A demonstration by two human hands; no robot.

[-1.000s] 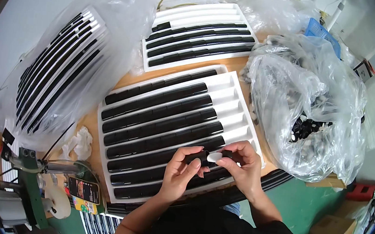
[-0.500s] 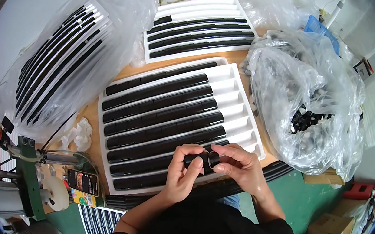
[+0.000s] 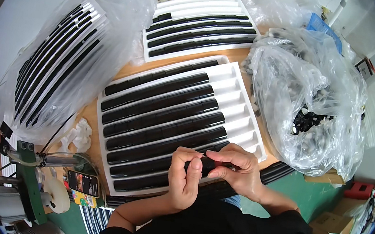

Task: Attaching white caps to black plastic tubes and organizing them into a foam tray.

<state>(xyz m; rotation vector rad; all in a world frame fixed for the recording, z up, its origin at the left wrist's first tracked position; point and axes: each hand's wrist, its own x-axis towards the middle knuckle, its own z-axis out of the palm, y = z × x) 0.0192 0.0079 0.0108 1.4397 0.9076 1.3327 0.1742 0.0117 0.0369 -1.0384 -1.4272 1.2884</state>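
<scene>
My left hand [image 3: 183, 178] is closed around a short black tube [image 3: 208, 165], held over the near right part of the large white tray. Thumb and fingers of my right hand [image 3: 240, 171] pinch its right end, and the two hands almost meet. A hint of red shows by the right fingertips; what it belongs to I cannot make out. Beneath lies the white tray [image 3: 243, 119] with long grooves, filled with rows of similar black pieces [image 3: 154, 121] except at their right ends. The fingers partly hide the held tube.
Behind stands a second white tray [image 3: 201, 4] with black rows. At left, clear plastic wraps more filled trays [image 3: 58, 63]. A plastic bag [image 3: 286, 73] of small black pieces sits at right. A green-framed machine [image 3: 25, 176] and a phone [image 3: 83, 183] are at lower left.
A dark ring-shaped end held in my right fingers has come closer to the tube, and my right hand has shifted slightly left. My left hand stays nearly in place, still gripping the tube.
</scene>
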